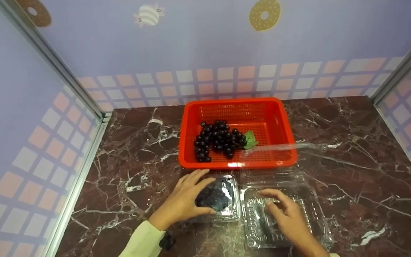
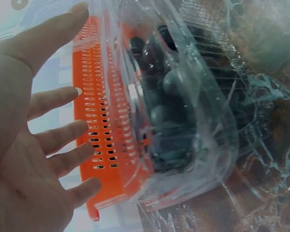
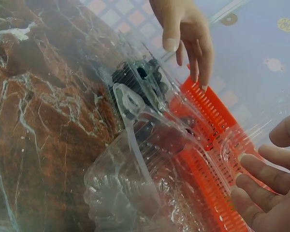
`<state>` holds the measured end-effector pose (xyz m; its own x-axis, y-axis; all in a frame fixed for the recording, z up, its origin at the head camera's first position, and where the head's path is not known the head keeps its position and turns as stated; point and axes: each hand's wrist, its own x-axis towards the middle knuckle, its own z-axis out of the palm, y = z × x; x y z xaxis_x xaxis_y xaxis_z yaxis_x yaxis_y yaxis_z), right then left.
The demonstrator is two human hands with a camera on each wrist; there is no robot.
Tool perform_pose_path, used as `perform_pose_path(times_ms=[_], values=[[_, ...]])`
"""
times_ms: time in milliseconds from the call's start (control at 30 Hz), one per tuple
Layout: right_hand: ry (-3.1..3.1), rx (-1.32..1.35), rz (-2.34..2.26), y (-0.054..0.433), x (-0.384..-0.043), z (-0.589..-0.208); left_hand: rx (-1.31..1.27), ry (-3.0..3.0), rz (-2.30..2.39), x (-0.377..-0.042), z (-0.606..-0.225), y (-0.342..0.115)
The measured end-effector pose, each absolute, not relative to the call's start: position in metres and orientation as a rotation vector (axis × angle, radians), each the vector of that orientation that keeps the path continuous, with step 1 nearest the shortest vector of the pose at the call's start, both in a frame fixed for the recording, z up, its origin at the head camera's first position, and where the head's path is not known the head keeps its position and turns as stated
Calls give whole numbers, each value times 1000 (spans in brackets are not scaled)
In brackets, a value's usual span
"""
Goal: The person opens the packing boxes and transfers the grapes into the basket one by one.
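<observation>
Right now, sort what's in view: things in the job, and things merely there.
Likely in the job:
- left hand
- right hand
- filled box
- empty box
- basket
- grapes

Seemingly just there:
- leaf
- table
- wall

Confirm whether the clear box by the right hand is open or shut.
The clear box is open: in the head view its lid is swung back, edge across the red basket, inside uncovered.

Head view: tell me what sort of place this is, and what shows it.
Probably a small work booth: patterned panels stand on three sides, metal strips line their corners, and the marbled countertop between them bears a red basket of dark fruit.
</observation>
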<state>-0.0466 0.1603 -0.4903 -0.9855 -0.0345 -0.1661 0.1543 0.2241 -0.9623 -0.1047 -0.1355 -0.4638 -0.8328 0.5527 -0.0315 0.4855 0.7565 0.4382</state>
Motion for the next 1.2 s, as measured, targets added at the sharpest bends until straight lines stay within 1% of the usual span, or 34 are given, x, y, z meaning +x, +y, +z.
perform_pose_path(times_ms=[300, 500, 767, 1000, 1200], values=[[2404, -115, -1803, 150, -47, -493, 814, 2767, 600, -104, -475, -139], [2389, -215, -1716, 141, -45, -491, 773, 2757, 590, -104, -480, -141], [2440, -367, -1550, 131, -41, -490, 718, 2687, 634, -101, -480, -140], [2485, -414, -1406, 122, -35, -486, 724, 2722, 604, -99, -481, -138], [2479, -597, -1369, 115, -37, -490, 714, 2719, 586, -99, -478, -137]])
